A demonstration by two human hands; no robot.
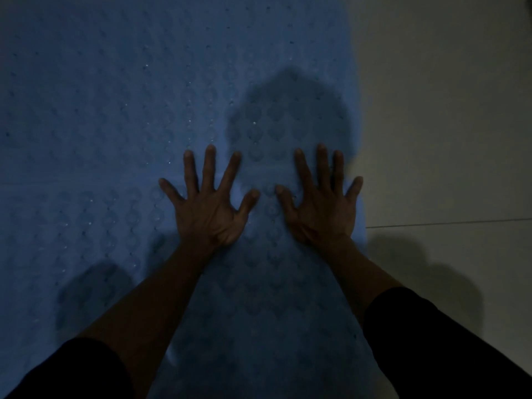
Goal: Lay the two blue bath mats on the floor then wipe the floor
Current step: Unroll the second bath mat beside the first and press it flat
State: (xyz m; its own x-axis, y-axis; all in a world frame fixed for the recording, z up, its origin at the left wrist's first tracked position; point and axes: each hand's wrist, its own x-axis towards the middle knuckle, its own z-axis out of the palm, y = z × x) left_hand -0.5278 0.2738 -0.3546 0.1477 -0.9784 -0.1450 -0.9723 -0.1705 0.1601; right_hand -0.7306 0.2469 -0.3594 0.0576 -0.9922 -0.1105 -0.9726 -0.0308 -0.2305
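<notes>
On dim mat (pixel 115 110) — both hands flat

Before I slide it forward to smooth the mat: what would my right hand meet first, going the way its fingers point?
Nothing but more blue mat; ahead of the right hand the way looks free up to the picture's top edge.

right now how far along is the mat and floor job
Done, it seems: blue mat surface lies flat, with a seam suggesting two mats butted together, though the dim light leaves that unsure. In hand: left hand and right hand press spread and flat on it near the seam. Left: wiping the pale tile floor; no cloth is visible.
</notes>
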